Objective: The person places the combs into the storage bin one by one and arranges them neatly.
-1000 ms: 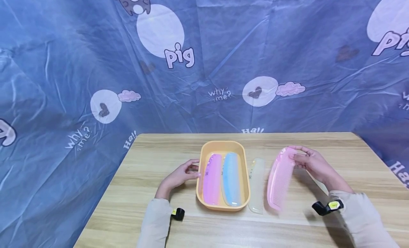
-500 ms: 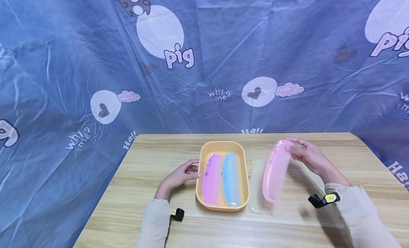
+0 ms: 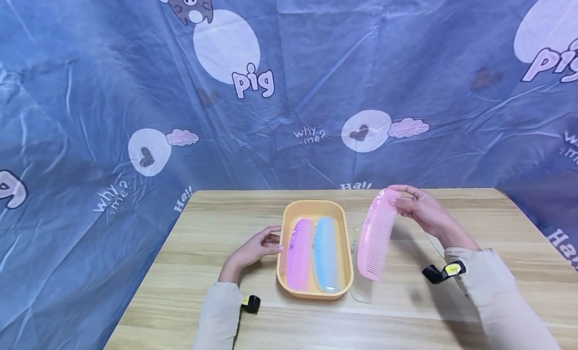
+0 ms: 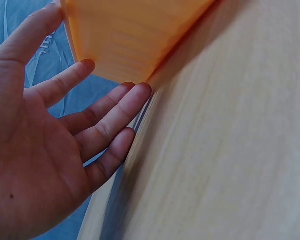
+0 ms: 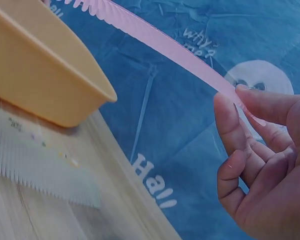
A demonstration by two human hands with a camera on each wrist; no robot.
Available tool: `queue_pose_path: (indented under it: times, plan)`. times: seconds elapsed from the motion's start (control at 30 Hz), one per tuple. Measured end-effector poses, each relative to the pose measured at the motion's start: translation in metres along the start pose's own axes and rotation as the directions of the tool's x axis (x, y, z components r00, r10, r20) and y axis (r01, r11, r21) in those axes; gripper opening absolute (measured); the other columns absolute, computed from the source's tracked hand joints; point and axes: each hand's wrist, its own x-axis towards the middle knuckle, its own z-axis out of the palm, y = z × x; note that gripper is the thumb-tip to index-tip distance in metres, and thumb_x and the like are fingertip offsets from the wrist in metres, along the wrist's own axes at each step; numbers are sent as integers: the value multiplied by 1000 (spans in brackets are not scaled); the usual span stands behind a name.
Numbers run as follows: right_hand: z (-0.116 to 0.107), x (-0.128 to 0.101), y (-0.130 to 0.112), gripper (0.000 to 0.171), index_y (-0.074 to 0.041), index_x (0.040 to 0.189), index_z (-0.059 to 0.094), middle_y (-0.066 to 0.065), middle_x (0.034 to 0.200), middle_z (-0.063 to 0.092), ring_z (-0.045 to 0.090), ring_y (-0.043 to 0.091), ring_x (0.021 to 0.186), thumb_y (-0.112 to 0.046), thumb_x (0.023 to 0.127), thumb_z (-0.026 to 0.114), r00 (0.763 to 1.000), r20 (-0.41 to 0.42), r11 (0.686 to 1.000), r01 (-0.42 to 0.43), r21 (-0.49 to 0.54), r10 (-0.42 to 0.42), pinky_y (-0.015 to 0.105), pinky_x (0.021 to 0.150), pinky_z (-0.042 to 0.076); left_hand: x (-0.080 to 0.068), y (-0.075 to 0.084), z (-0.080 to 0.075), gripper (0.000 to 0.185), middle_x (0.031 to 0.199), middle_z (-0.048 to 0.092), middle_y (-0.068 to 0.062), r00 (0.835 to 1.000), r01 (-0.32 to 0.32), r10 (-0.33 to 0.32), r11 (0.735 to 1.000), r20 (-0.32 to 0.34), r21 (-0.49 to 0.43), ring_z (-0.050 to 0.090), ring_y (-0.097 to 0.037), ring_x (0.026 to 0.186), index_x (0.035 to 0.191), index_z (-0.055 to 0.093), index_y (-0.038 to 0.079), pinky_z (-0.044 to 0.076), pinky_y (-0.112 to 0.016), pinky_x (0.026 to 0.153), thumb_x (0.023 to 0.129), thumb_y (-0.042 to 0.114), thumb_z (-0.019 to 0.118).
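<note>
A pink comb [image 3: 378,234] hangs tilted above the table, its upper end pinched between the thumb and fingers of my right hand [image 3: 420,207]. Below it lies a clear, pale comb [image 3: 361,290], partly covered by the pink one in the head view. The right wrist view shows this clear comb [image 5: 40,162] flat on the wood beside the tray. Inside the yellow-orange tray [image 3: 316,295], a purple-pink comb [image 3: 300,254] and a blue comb [image 3: 326,254] lie side by side. My left hand [image 3: 257,247] touches the tray's left side with loosely extended fingers.
The wooden table [image 3: 189,285] carries everything. A pale, curved-edged object [image 3: 435,244] shows partly beneath my right forearm; its kind is unclear. A blue printed cloth [image 3: 289,89] hangs behind the table.
My right hand has carried the pink comb left and upward, from beside the clear comb to over it. The left hand, tray and combs inside it stay put.
</note>
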Motion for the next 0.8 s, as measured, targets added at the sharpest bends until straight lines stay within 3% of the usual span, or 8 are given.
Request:
queue_pose_path:
  times: [0.23,0.57,0.8]
  plan:
    - [17,13,1,28,-22,111,61,-10,85,68,59,2,70,0,95,54,1000,13,999,-1,-41,2,17,63,48,-1,-1,0,63,132,53,-20,1000,-3,3,1000,-5,5,53,-33,120,146,39,9,43,-47,103,92,25,67]
    - [40,30,10,26,-26,109,58,-13,79,68,61,1,68,-4,95,55,997,28,989,-71,-131,75,17,62,45,0,-3,0,64,133,53,-20,1000,9,-10,1000,-7,-4,53,-31,120,146,39,11,44,-44,102,91,25,67]
    - [52,38,14,26,-23,110,58,-13,78,68,60,1,68,-3,94,57,995,41,989,-83,-122,89,17,62,45,3,-3,-1,64,134,52,-20,1000,-1,1,1000,-4,-14,52,-31,121,147,37,10,46,-43,100,92,24,66]
